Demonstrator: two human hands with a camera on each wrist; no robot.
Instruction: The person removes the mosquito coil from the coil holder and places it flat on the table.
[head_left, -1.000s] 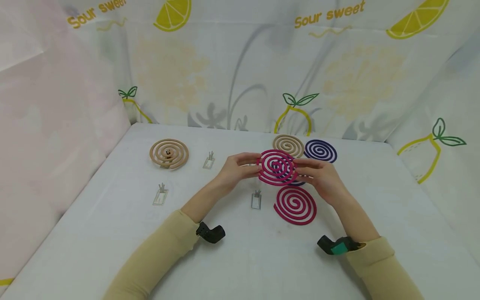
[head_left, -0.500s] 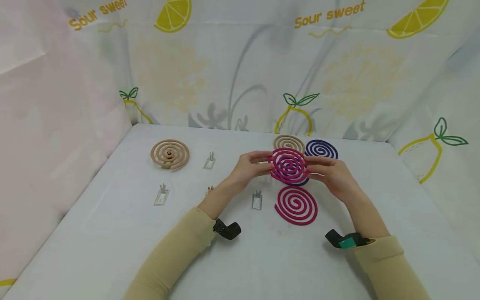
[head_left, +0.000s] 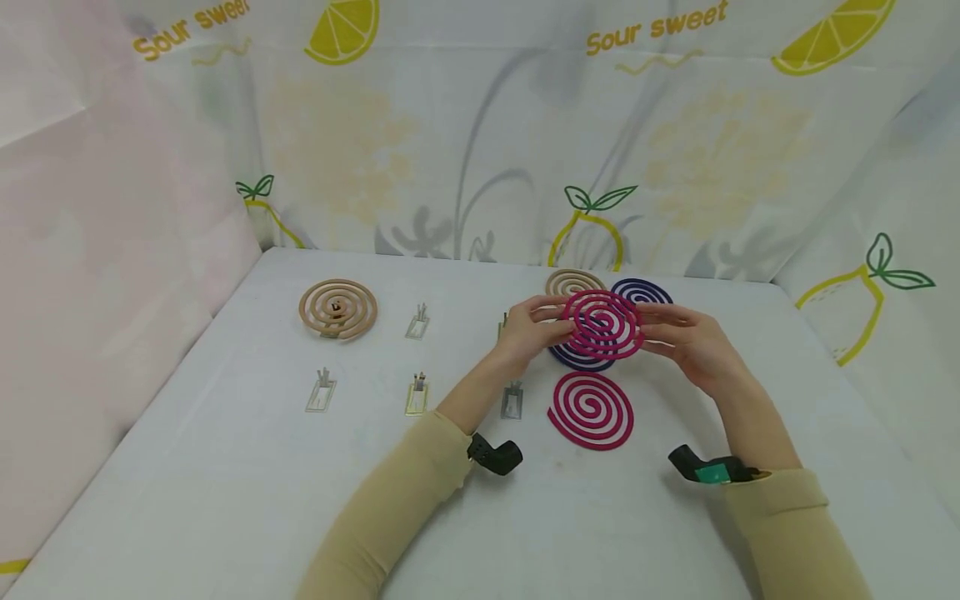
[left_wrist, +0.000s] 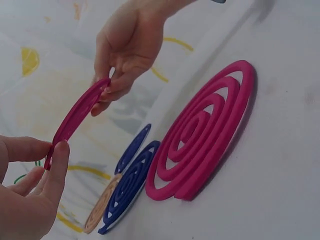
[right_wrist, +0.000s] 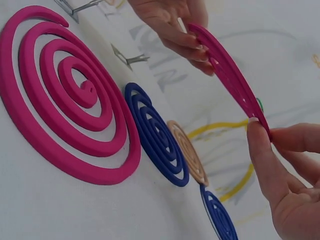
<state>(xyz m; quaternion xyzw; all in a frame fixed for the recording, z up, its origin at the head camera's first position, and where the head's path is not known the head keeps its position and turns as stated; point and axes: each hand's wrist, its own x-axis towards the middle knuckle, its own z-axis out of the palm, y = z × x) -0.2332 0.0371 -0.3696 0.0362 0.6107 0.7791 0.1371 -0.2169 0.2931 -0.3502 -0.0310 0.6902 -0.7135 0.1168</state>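
Note:
Raised over the table is a pink mosquito coil [head_left: 602, 322], held between both hands and tilted. My left hand [head_left: 527, 335] pinches its left edge between thumb and fingers; in the left wrist view the coil [left_wrist: 79, 114] appears nearly edge-on. At the opposite edge, my right hand [head_left: 693, 346] pinches it likewise, thumb against one face in the right wrist view. Below lies a second pink coil [head_left: 591, 408], flat on the table. A dark blue coil [head_left: 581, 360] is partly hidden behind the held one. Another blue coil [head_left: 641, 290] and a tan coil [head_left: 573, 280] lie farther back.
At the far left, a tan coil [head_left: 338, 309] sits on a small metal stand. Several similar stands, such as a silver one [head_left: 321, 392], a gold one [head_left: 417, 396] and one [head_left: 512, 402] beside the left forearm, are spread over the white table [head_left: 525, 533]. Printed cloth hangs behind.
Both hands have carried the pink coil to the right and slightly farther back, over the blue coils. A gold stand, earlier behind the left arm, now shows fully.

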